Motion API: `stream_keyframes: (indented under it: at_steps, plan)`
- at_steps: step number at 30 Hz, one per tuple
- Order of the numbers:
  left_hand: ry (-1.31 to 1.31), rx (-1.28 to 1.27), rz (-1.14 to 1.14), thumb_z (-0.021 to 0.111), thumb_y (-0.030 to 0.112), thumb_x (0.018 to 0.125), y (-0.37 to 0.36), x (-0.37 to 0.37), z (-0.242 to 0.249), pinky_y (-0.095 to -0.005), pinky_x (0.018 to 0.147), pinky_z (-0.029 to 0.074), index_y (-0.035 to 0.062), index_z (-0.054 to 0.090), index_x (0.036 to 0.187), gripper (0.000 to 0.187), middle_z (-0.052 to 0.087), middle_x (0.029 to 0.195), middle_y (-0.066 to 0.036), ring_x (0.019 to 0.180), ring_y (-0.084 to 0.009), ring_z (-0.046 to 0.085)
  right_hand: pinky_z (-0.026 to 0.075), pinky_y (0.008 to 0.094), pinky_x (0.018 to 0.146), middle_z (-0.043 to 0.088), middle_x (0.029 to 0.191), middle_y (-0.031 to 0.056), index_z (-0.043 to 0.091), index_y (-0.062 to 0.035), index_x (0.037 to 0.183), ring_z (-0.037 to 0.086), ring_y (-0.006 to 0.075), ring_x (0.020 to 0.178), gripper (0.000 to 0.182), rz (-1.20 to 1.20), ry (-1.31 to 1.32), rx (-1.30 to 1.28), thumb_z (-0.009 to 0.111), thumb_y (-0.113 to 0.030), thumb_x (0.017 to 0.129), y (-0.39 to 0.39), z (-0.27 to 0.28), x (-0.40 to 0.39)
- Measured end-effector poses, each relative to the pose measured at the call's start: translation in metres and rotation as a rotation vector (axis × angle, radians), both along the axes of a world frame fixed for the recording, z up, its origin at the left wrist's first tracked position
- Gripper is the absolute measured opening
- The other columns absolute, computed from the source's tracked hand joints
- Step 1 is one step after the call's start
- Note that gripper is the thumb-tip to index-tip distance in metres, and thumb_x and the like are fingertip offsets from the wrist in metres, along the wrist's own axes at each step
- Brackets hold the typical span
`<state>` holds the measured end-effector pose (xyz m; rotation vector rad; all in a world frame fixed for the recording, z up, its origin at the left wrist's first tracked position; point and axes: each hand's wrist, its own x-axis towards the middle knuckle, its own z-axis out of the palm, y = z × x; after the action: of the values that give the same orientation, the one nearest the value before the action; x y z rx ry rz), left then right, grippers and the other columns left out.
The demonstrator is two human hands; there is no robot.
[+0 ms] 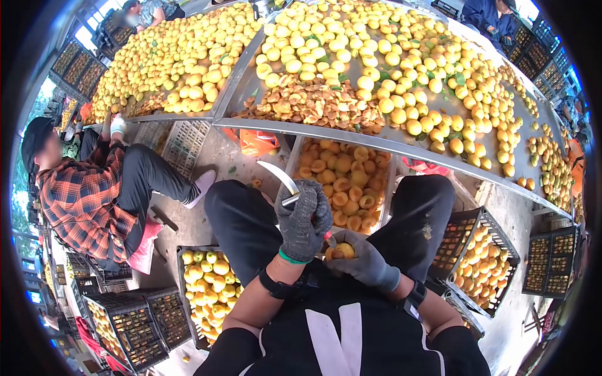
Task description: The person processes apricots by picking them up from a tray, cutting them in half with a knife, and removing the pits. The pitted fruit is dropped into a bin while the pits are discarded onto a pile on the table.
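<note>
Above my lap, my left hand [303, 219], in a dark grey knit glove, is closed around a curved metal blade [279, 176] that points up and to the left. My right hand [368, 261], in a grey glove, holds a yellow-orange fruit [343, 251] with a brown patch on it. A small red piece [329, 238] shows between the two hands, close to the fruit. Just beyond my hands, between my knees, a light crate [384, 216] holds orange fruit, many pieces cut open.
A metal-edged table [282, 130] heaped with yellow fruit and brown pieces curves across the front. Black crates of fruit stand at left [186, 301] and right [500, 238]. A person in a plaid shirt [81, 194] sits at left; other people are beyond the table.
</note>
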<state>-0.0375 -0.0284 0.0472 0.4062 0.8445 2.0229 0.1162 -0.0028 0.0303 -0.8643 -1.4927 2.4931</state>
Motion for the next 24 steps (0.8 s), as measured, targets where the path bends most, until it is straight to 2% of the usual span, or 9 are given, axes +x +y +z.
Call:
stream_keyframes:
  at_steps: [2,9,14,18,20,21,23,24]
  plan:
    - [0.021,0.025,-0.020,0.062,0.017,0.091,-0.001,0.001,0.000,-0.0208,0.036,0.030,0.0051,0.053,0.098,0.016,0.049,0.061,-0.003,0.041,-0.0075,0.038,0.049,0.0221,0.060,0.058,0.096,0.0041,0.048,-0.0055,0.116,0.056,0.0082,0.070,0.039,-0.064,0.049,0.044,0.067,-0.001,0.082,-0.002,0.002,0.000]
    - [0.054,0.058,0.026,0.061,0.016,0.091,-0.003,0.005,0.002,-0.0209,0.036,0.032,0.0041,0.052,0.098,0.016,0.051,0.062,-0.004,0.042,-0.0078,0.041,0.044,0.0193,0.050,0.060,0.083,0.0043,0.044,-0.0038,0.122,0.053,0.0071,0.057,0.048,-0.060,-0.090,0.107,0.068,-0.002,0.081,0.002,0.011,0.001]
    - [0.111,0.059,-0.016,0.060,0.016,0.092,-0.004,0.004,0.002,-0.0207,0.036,0.034,0.0044,0.053,0.099,0.015,0.052,0.064,-0.005,0.043,-0.0088,0.044,0.038,0.0179,0.048,0.057,0.078,0.0040,0.044,-0.0053,0.120,0.047,0.0055,0.054,0.042,-0.140,-0.043,-0.057,0.064,-0.003,0.083,-0.005,0.011,0.001]
    - [0.031,0.018,-0.004,0.058,0.016,0.093,-0.002,0.006,0.010,-0.0213,0.036,0.034,0.0053,0.052,0.098,0.013,0.050,0.063,-0.004,0.043,-0.0088,0.043,0.041,0.0174,0.050,0.056,0.080,0.0017,0.044,-0.0067,0.118,0.051,0.0051,0.059,0.040,-0.141,0.011,-0.050,0.068,-0.012,0.085,-0.009,0.010,0.001]
    - [-0.002,0.020,-0.092,0.058,0.018,0.094,-0.002,0.006,0.011,-0.0212,0.035,0.032,0.0080,0.053,0.097,0.011,0.048,0.061,-0.002,0.043,-0.0082,0.041,0.038,0.0179,0.049,0.055,0.080,0.0050,0.041,-0.0074,0.118,0.049,0.0065,0.057,0.043,-0.188,0.025,-0.052,0.065,-0.002,0.083,-0.011,0.014,0.000]
    - [-0.003,0.019,-0.091,0.058,0.018,0.094,-0.002,0.005,0.010,-0.0212,0.035,0.032,0.0080,0.053,0.097,0.011,0.048,0.061,-0.002,0.043,-0.0082,0.041,0.038,0.0179,0.049,0.055,0.080,0.0050,0.041,-0.0074,0.118,0.049,0.0065,0.057,0.043,-0.187,0.023,-0.053,0.065,-0.002,0.083,-0.011,0.013,0.002]
    - [-0.142,-0.018,-0.150,0.058,0.019,0.094,-0.002,0.003,0.005,-0.0209,0.035,0.031,0.0110,0.053,0.096,0.010,0.045,0.059,0.000,0.043,-0.0077,0.040,0.048,0.0219,0.062,0.055,0.091,0.0052,0.042,-0.0075,0.118,0.055,0.0091,0.071,0.044,-0.132,0.071,-0.028,0.070,-0.010,0.084,-0.011,0.007,0.006]
    - [-0.143,-0.019,-0.150,0.058,0.019,0.094,-0.003,0.002,0.004,-0.0209,0.035,0.031,0.0110,0.053,0.096,0.010,0.045,0.059,0.000,0.043,-0.0077,0.040,0.048,0.0219,0.062,0.055,0.091,0.0052,0.042,-0.0075,0.118,0.055,0.0091,0.071,0.044,-0.133,0.070,-0.029,0.070,-0.010,0.084,-0.012,0.004,0.006]
